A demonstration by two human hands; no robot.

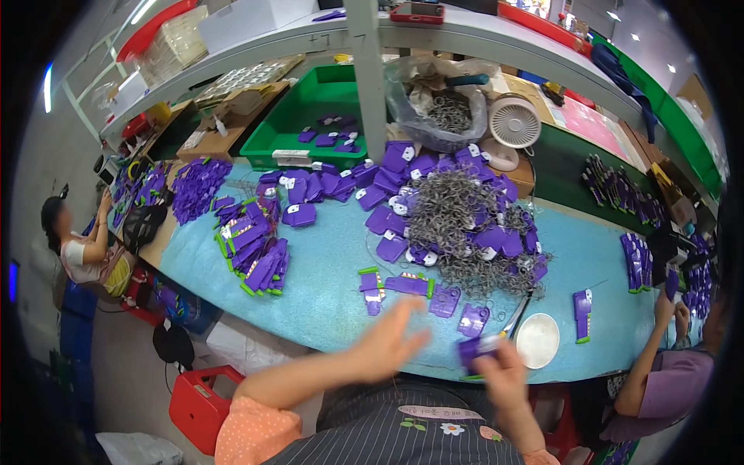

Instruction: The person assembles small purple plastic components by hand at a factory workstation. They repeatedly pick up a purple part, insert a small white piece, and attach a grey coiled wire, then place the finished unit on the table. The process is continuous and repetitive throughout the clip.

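My right hand (505, 373) grips a purple plastic part (470, 351) with a white bit on it, at the table's near edge. It is smeared by motion. My left hand (390, 339) holds nothing that I can see; its fingers are stretched apart over the table, just below a purple piece with green ends (408, 285). Beside that lie another purple-and-green piece (372, 291), a flat purple plate (444, 301) and a purple plate with holes (473, 318). A round white dish (537, 342) stands right of my right hand.
Tangled grey metal rings (457, 221) cover purple parts at centre. Purple-and-green pieces (262, 260) are heaped at left. Behind are a green bin (260, 139), a bag of rings (446, 116) and a small fan (514, 124). Co-workers sit far left (89, 248) and right (659, 380).
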